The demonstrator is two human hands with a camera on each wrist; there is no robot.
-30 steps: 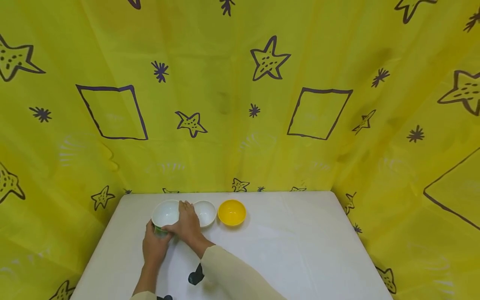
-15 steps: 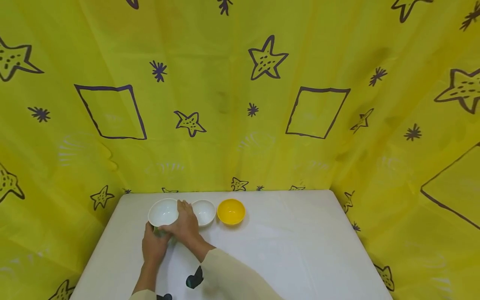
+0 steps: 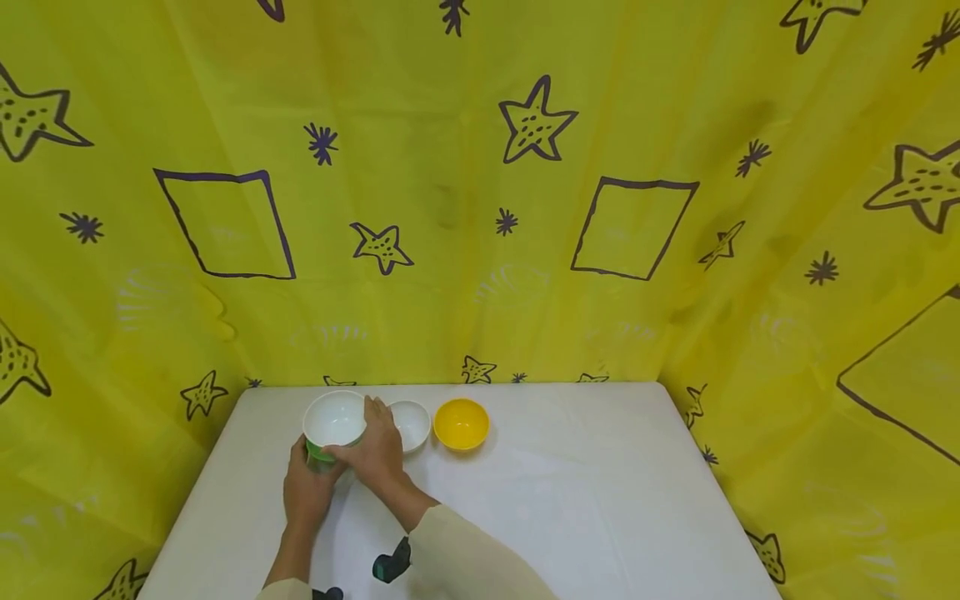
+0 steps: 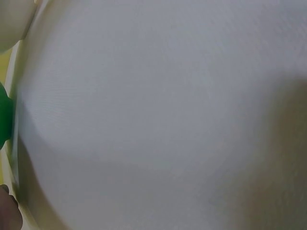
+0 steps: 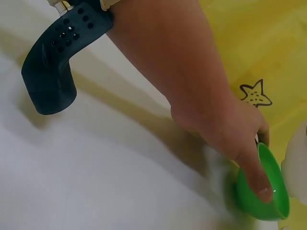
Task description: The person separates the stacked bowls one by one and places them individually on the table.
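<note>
In the head view my right hand [image 3: 377, 448] holds a white bowl [image 3: 335, 419] by its side, thumb at the near edge. Directly below it, a green bowl [image 3: 318, 451] peeks out, mostly covered by the white one. My left hand [image 3: 306, 493] grips this green bowl from the near left. The right wrist view shows the left thumb [image 5: 259, 184] over the green bowl's [image 5: 256, 203] side, with the white bowl [image 5: 297, 165] beside it. At the left wrist view's left edge, slivers of the green bowl [image 4: 5, 115] and white bowl [image 4: 14, 21] appear.
A smaller white bowl [image 3: 412, 427] stands just right of my right hand, partly hidden by it. Beside that is a yellow bowl [image 3: 461, 425]. All are on a white-covered table [image 3: 570, 500], with yellow patterned curtains [image 3: 450, 317] behind and at both sides.
The white bowl in my right hand has moved slightly up and to the right, and more of the green bowl shows beneath it. My left hand stays nearly still.
</note>
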